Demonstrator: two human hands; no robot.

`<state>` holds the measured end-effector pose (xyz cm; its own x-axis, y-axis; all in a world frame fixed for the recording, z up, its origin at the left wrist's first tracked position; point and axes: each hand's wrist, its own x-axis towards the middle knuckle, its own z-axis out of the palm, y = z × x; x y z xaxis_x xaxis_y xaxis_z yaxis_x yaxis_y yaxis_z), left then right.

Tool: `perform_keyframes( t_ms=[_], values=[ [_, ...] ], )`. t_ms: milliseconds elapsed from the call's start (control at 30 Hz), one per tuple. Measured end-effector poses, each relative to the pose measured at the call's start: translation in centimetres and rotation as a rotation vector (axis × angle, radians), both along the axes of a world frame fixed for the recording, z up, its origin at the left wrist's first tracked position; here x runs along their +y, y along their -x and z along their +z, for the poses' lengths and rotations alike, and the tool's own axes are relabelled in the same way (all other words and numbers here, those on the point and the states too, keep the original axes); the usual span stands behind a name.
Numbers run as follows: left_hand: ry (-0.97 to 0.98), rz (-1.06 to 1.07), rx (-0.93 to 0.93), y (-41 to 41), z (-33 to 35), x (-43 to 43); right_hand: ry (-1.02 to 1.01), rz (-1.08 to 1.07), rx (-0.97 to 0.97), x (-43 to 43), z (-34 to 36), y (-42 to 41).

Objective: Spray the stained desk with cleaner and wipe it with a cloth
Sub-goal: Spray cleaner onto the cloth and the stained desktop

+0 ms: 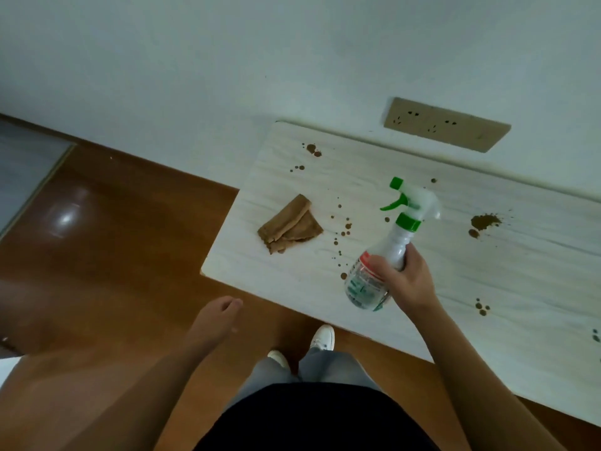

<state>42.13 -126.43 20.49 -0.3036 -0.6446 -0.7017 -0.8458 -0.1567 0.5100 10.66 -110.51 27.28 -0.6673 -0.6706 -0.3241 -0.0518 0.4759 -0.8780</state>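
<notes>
Now the right hand (404, 278) grips the spray bottle (394, 244) over the desk (494, 288), where the cloth (290, 226) lies. The left hand (215, 318) hangs loose beside the desk.

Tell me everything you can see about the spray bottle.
The spray bottle is clear plastic with a white spray head, green nozzle tip, trigger and collar, and a red-and-green printed label. It leans over the pale stained desk, head pointing away toward the wall. The right hand grips its body below the neck.
</notes>
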Motion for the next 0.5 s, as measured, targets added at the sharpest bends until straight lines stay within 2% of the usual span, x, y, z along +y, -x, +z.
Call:
perform_keyframes(
  t_ms=[233, 500],
  values=[
    [0.054, -0.056, -0.022, 3.0, 0.1, -1.5, 0.067, -0.081, -0.123, -2.7, 0.4, 3.0],
    [0.097, -0.117, -0.127, 4.7, -1.4, -3.6, -0.054, -0.083, -0.18, -1.3, -3.7, 5.3]
  ],
)
